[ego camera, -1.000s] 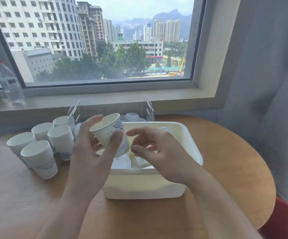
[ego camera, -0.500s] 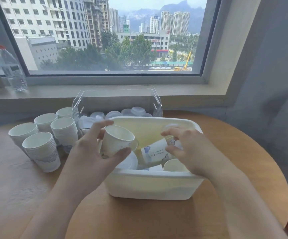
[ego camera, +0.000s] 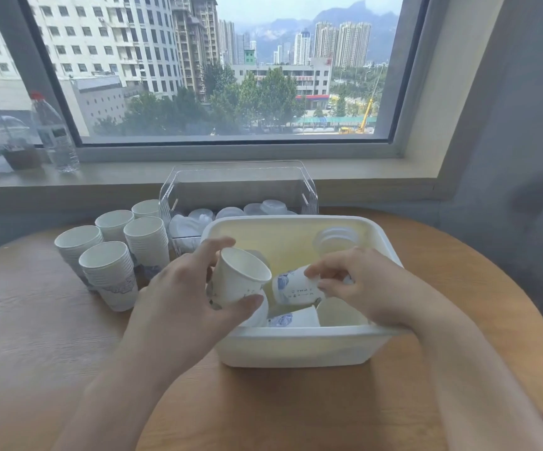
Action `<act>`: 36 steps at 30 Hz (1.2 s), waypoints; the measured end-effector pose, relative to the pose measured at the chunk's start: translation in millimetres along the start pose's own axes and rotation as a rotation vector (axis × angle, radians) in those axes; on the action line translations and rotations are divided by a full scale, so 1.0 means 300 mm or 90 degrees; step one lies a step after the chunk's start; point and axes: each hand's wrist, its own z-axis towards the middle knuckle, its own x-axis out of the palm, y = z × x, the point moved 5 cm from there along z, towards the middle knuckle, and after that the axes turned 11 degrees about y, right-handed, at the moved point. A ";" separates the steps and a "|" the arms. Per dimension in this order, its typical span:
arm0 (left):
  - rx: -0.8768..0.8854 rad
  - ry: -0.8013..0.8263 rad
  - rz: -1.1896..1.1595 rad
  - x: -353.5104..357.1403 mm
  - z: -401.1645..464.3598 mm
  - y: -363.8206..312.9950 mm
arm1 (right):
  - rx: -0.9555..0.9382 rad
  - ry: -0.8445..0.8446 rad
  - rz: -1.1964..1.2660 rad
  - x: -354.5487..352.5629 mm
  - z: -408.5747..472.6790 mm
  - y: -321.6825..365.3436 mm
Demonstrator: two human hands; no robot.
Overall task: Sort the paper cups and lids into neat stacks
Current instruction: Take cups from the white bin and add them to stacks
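Note:
My left hand (ego camera: 179,307) grips a white paper cup (ego camera: 239,278), tilted with its mouth up and to the right, above the left side of the white plastic bin (ego camera: 296,348). My right hand (ego camera: 371,288) pinches a second paper cup (ego camera: 292,289) that lies on its side inside the bin, blue print showing. More loose cups (ego camera: 296,319) and a clear lid (ego camera: 336,240) lie in the bin. Several stacks of nested cups (ego camera: 113,271) stand on the table to the left. White lids (ego camera: 231,212) fill a clear box (ego camera: 240,187) behind the bin.
The round wooden table (ego camera: 35,336) carries everything; its curved edge runs along the right. A water bottle (ego camera: 56,135) and a domed drink cup (ego camera: 16,141) stand on the window sill at the far left. A grey curtain (ego camera: 524,157) hangs at the right.
My left hand lowered its cup toward the bin. My right hand reached into the bin and took hold of a cup lying there. The view tilted slightly.

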 end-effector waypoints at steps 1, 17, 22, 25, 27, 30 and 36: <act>-0.003 0.009 0.007 -0.003 -0.006 -0.001 | -0.007 0.002 0.011 0.003 -0.003 0.002; 0.003 0.071 0.043 -0.037 -0.046 -0.008 | -0.065 -0.075 0.057 -0.010 -0.022 0.035; 0.072 -0.009 0.009 -0.050 -0.026 -0.048 | -0.164 -0.276 0.220 -0.083 -0.059 0.034; 0.077 -0.006 -0.041 -0.034 -0.010 -0.053 | -0.227 -0.330 0.369 -0.112 -0.079 0.035; 0.103 -0.010 -0.045 -0.025 -0.003 -0.062 | -0.256 -0.325 0.400 -0.117 -0.087 0.044; 0.137 0.015 -0.051 -0.003 0.002 -0.064 | -0.286 -0.255 0.382 -0.101 -0.084 0.063; 0.157 0.037 -0.052 0.019 0.013 -0.050 | -0.301 -0.155 0.335 -0.070 -0.065 0.084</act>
